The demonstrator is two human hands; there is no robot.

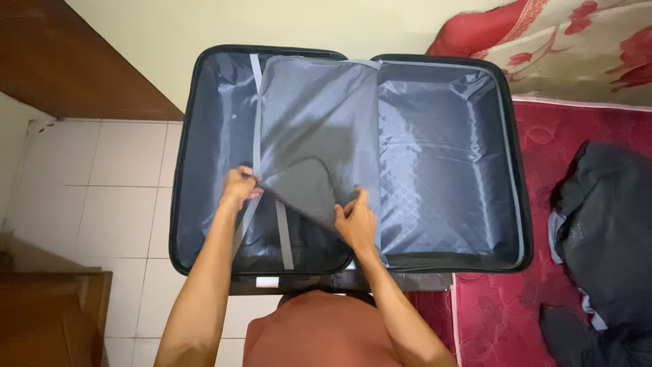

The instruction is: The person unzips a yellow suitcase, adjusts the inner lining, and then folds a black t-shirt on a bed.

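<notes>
Divider flap (316, 129) pinched between left hand (239, 186) and right hand (356, 221).

Rust-orange top (319, 333) (bare forearms)

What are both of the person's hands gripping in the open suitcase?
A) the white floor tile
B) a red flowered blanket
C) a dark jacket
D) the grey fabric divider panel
D: the left hand and the right hand both pinch the lower edge of the grey fabric divider panel, lifted over the left half of the open black hard-shell suitcase.
</notes>
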